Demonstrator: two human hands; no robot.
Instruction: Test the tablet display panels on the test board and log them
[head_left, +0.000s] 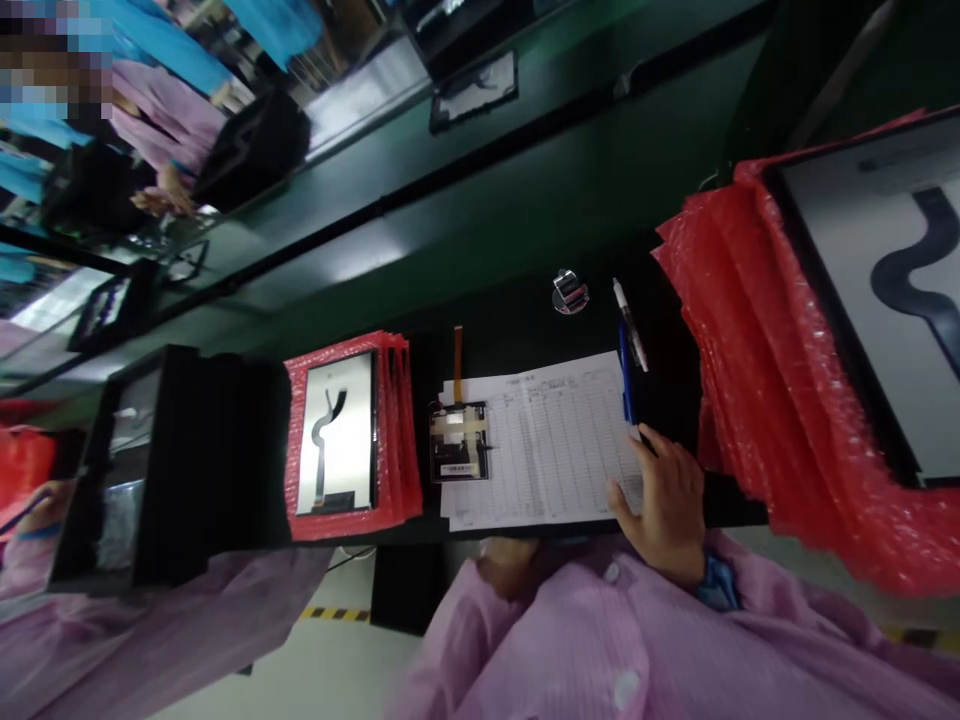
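Observation:
My right hand (664,505) rests at the right edge of the printed sheets (555,440), its thumb and fingers apart. Its fingertips are close to the lower end of a blue pen (627,375), and a small dark piece shows between two of them. My left hand (510,562) is at the table's front edge, below the sheets; its fingers are hidden. On the left part of the sheets lies a small dark module (459,455) with tape, a label and an orange flex cable (458,365) pointing away from me. A white pen (630,325) lies beside the blue one.
Red bubble-wrap pouches with display panels on top are stacked at left (336,435) and far right (810,330). A shiny round item (570,292) lies beyond the sheets. A black bin (142,470) stands further left, near another person's pink sleeve (225,620). More people are across the line.

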